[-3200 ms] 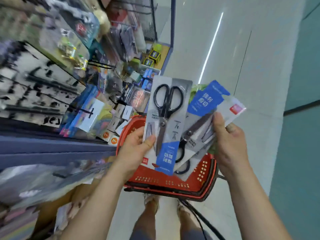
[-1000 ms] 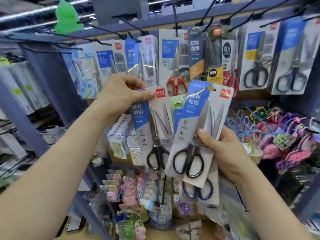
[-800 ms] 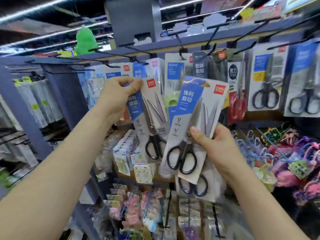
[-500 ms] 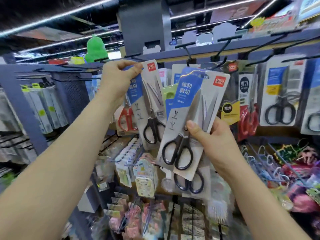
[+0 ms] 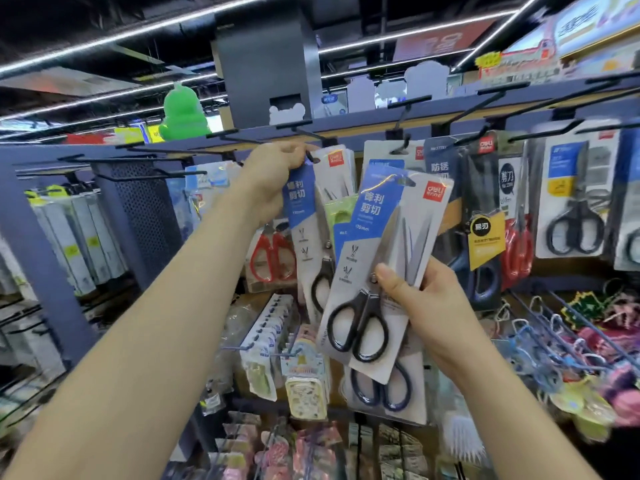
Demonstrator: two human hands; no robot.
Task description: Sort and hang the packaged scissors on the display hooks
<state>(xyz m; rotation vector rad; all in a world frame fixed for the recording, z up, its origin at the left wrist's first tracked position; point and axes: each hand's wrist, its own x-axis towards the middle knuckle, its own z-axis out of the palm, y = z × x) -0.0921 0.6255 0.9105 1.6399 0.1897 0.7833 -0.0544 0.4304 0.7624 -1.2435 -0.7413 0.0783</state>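
Scissors pack, blue label, black handles: hangs below the left hand, whose curled fingers pinch its top edge just under a black hook; cannot tell whether the pack is on the hook. Right hand, lower and to the right, grips a stack of packs at mid-height, thumb across the front one. More hung packs fill the hooks further right.
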